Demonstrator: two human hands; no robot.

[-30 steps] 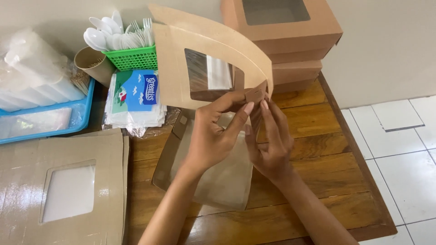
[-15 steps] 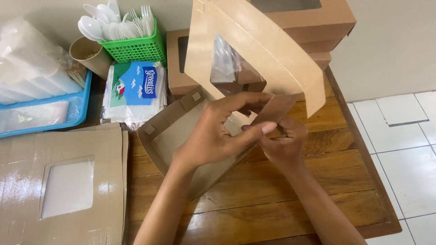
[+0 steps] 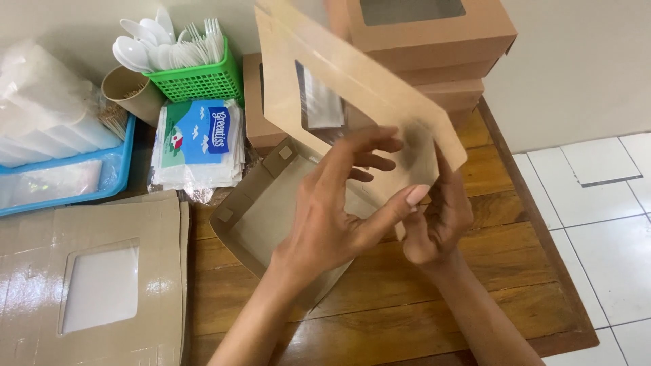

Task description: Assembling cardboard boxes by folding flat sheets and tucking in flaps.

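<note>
A brown cardboard box [image 3: 271,210] with a windowed lid [image 3: 352,88] tilts above the wooden table [image 3: 420,318]. My left hand [image 3: 339,217] reaches across the box's open tray, thumb pressed on a side flap near the lid's corner. My right hand [image 3: 437,217] grips that same corner from behind, its fingers partly hidden by the lid. The lid stands raised and angled away from me.
A stack of flat windowed box blanks [image 3: 88,285] lies at the left. Behind are a tissue packet [image 3: 200,139], a green basket of plastic cutlery [image 3: 193,64], a paper cup [image 3: 129,91], a blue tray [image 3: 61,183], and stacked assembled boxes [image 3: 427,34]. White floor tiles [image 3: 597,217] lie to the right.
The box has been turned and lowered, so the tray now opens toward me and the lid swings up to the right. Both hands shifted to the right corner.
</note>
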